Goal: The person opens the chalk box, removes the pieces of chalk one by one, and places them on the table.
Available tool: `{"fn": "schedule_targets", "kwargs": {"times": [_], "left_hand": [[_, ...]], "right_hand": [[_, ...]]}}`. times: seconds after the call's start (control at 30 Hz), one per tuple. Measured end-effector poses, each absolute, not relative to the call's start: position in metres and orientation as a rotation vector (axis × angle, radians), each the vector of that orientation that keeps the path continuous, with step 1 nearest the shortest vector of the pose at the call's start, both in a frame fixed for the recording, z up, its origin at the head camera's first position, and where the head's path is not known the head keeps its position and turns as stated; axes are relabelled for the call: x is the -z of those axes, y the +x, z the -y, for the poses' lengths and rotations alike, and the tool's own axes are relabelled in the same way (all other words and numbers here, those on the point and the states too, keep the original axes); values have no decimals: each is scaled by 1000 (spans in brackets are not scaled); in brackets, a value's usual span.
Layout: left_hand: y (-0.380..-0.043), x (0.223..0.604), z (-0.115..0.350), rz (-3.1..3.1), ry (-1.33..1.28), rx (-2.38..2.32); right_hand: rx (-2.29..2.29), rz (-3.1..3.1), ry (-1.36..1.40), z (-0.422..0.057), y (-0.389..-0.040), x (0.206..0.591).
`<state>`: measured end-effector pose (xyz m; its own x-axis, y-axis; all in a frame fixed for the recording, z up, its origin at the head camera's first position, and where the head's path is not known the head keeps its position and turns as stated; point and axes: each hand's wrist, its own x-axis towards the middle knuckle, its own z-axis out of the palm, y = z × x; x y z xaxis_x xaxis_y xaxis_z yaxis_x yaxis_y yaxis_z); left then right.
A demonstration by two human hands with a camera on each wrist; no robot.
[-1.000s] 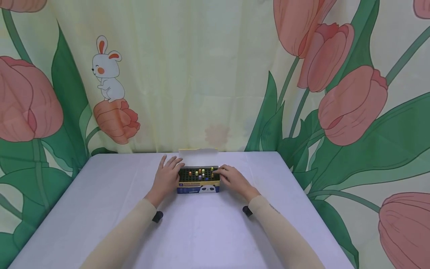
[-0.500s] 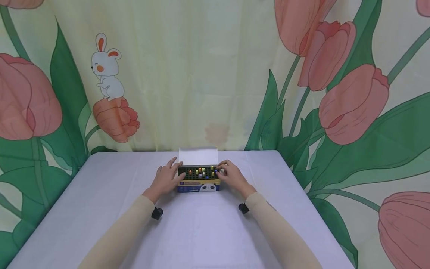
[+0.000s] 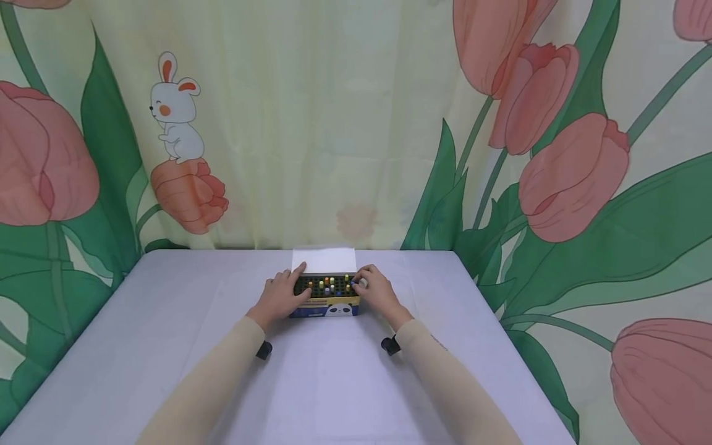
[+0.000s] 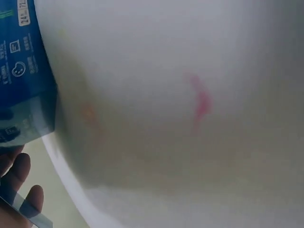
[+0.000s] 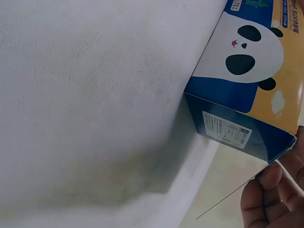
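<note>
A blue and yellow box [image 3: 340, 309] with a panda print stands with its top open, holding a black tray of small holes. Several thin colour-tipped sticks [image 3: 321, 284] stand upright in the holes. My left hand [image 3: 278, 295] holds the box's left end, thumb over the front edge and index finger stretched toward the back. At the right end, my right hand [image 3: 379, 292] pinches a blue-tipped stick [image 3: 353, 283] between thumb and fingers. In the right wrist view, curled fingers [image 5: 270, 199] show by the box's corner; the pinched stick is hidden there.
Behind the tray rises the box's white lid flap [image 3: 325, 259]. A white cloth covers the table [image 3: 334, 383], and a curtain with tulips and a rabbit [image 3: 311, 136] hangs past its far edge. Pink smudges mark the cloth in the left wrist view.
My left thumb has come down over the box's front edge. The right hand has shifted from a brownish stick to a blue-tipped one near the right edge. The lid flap shows more of its face.
</note>
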<state>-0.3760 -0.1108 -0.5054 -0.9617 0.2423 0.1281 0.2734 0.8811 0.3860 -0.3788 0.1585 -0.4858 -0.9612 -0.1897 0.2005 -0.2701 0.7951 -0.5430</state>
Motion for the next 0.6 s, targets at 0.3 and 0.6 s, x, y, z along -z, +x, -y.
{"fn": "schedule_targets", "kwargs": {"times": [0.3,0.6], "left_hand": [[-380,510,111,2947,-440,481],[-380,508,113,2940,-435,425]], "right_hand": [[-727,2868,286,-153,-373,484],[-677,2868,298,-152,-374,484]]}}
